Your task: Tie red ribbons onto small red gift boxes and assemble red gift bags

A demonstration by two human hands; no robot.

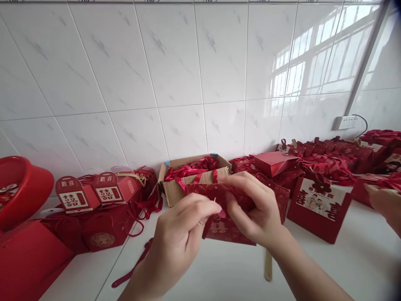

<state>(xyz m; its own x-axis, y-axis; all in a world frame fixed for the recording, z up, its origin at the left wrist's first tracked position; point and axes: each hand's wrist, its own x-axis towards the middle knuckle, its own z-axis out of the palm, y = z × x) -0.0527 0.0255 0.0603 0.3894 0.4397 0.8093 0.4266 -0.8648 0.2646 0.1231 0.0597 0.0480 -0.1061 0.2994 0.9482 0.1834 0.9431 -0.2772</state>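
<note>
My left hand [178,238] and my right hand [255,211] both grip a small red paper gift bag [224,228] with gold characters, held above the white counter. The left thumb and forefinger pinch at its upper edge, where a thin pale stick or string end shows. The right fingers curl over the bag's top right corner. A red ribbon [191,179] runs from the bag's top towards the cardboard box behind it.
A cardboard box [173,193] of red ribbons stands by the tiled wall. Red gift boxes [90,196] lie at left beside a red basin [23,188]. Several red bags [319,207] crowd the right. Another person's hand [385,202] shows at the right edge.
</note>
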